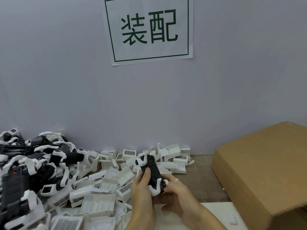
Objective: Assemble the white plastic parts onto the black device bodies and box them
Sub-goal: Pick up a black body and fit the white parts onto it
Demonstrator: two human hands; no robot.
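Note:
A black device body with white arms at both ends is held upright over the bench, just in front of me. My left hand grips its left side, thumb pressed on the black face. My right hand holds its lower right end, fingers curled round the white part there. A heap of loose white plastic parts spreads across the bench to the left and behind. Further left lies a pile of black bodies with white arms.
A large brown cardboard box stands at the right, its flap up. A small white piece lies on a pale sheet near the box. A grey wall with a paper sign closes off the back.

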